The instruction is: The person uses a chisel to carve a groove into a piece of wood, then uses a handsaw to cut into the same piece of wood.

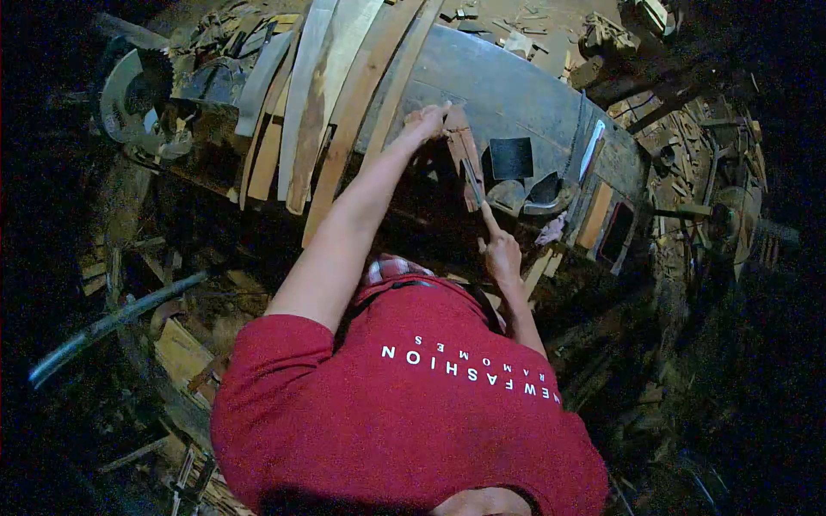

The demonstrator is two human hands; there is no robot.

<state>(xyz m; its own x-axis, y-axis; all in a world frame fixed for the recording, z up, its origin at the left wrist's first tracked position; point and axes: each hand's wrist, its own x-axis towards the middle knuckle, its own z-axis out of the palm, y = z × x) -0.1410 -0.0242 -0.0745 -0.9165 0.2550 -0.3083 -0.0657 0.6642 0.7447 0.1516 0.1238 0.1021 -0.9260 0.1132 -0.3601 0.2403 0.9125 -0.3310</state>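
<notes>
A short reddish-brown piece of wood lies at a slant over the near edge of the dark worktable. At its far end my left hand has its fingers closed on it. My right hand is closed around the near end of a slim, dark, straight tool, index finger stretched along it. The tool's front part rests along the wood; its exact kind is too small to tell. Just right of the wood is a black square block or sheet.
Long wooden boards lie across the left of the worktable. A round saw blade stands at far left. On the right are a phone-like dark object, a wood block and a crumpled cloth. Wood scraps litter the ground.
</notes>
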